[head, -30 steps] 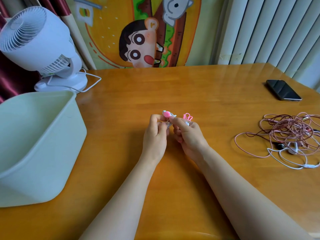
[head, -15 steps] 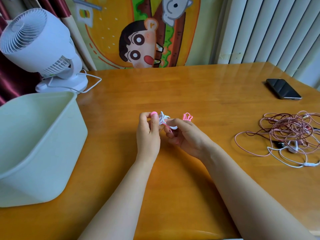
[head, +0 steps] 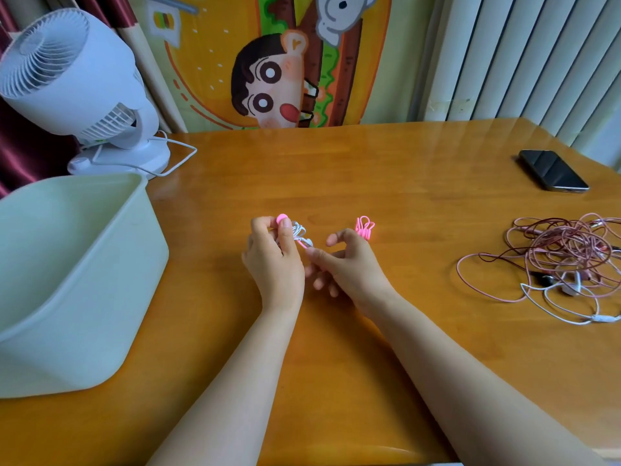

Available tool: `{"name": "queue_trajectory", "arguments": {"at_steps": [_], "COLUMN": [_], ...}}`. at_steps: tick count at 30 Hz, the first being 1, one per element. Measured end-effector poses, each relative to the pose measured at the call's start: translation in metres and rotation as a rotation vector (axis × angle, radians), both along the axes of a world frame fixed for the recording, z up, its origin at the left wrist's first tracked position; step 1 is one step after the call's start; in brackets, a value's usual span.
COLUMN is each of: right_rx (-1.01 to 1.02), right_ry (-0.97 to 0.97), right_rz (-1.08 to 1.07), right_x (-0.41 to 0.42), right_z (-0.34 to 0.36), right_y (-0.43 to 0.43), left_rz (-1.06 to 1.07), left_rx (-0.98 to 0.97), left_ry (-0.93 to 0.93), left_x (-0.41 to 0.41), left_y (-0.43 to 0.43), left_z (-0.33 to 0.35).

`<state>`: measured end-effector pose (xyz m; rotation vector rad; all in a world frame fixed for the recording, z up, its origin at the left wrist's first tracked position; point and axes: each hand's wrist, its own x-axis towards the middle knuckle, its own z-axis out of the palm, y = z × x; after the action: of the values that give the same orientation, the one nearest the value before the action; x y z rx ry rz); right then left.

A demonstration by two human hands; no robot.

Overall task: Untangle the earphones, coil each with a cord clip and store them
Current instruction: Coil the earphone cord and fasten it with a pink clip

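Note:
My left hand [head: 273,260] is shut on a small coil of white earphone cord [head: 300,232] with a pink cord clip [head: 281,218] at its top, held just above the table's middle. My right hand [head: 346,264] is beside it, fingers spread, its forefinger tip near the coil's lower end; nothing is gripped in it. Several spare pink cord clips [head: 364,226] lie on the table just behind my right hand. A tangle of pink and white earphones [head: 564,260] lies at the right.
A pale green plastic bin [head: 77,264] stands at the left on the wooden table [head: 386,183]. A white desk fan [head: 72,85] with its cable is behind the bin. A black phone [head: 552,169] lies at the far right.
The two hands were pinched together on the coil and clip. Now the left hand has shifted left with the coil, and the right hand has let go and opened.

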<state>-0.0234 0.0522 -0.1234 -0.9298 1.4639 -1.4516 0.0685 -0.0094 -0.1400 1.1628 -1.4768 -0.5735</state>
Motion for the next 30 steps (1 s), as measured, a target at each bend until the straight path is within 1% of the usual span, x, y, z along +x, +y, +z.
{"name": "queue_trajectory", "arguments": {"at_steps": [2,3,6,9,11,14,18,22,25,28,30], "right_rx": [-0.071,-0.118,-0.247,-0.323,-0.316,-0.286,-0.288,-0.318,-0.294,-0.27,-0.216], "right_ry": [0.128,0.146,0.105,0.014,0.012,0.051,0.122,0.155,0.09,0.136,0.101], "right_rz": [0.043,0.071,0.092,0.07,0.051,-0.002,-0.078,-0.145,-0.08,-0.073,-0.07], "right_x": [0.001,-0.001,-0.01,-0.023,-0.03,-0.034,-0.033,-0.035,-0.035,-0.033,-0.031], "right_z": [0.002,0.005,0.012,0.015,0.014,0.012,0.007,0.002,0.001,0.001,0.001], "right_y": [0.0,0.0,0.001,0.002,0.002,0.001,-0.002,-0.002,-0.003,-0.004,-0.005], "left_rz": [0.048,0.05,-0.058,-0.34,-0.478,-0.59,-0.71,-0.829,-0.859,-0.79,-0.729], "left_rx": [-0.019,-0.019,-0.04,-0.002,0.07,0.211,0.296,0.323,0.287,0.237,0.206], "left_ry": [-0.101,-0.134,-0.173,-0.091,-0.023,0.122,0.2,0.23,0.216,0.201,0.187], "left_x": [0.001,0.002,0.004,0.002,-0.001,-0.003,-0.001,-0.005,-0.005,-0.004,-0.003], "left_y": [0.0,0.0,-0.001,0.002,0.008,0.011,0.012,0.017,0.019,0.015,0.014], "left_z": [0.0,0.0,0.002,0.005,0.009,0.01,0.011,0.013,0.014,0.012,0.011]}}
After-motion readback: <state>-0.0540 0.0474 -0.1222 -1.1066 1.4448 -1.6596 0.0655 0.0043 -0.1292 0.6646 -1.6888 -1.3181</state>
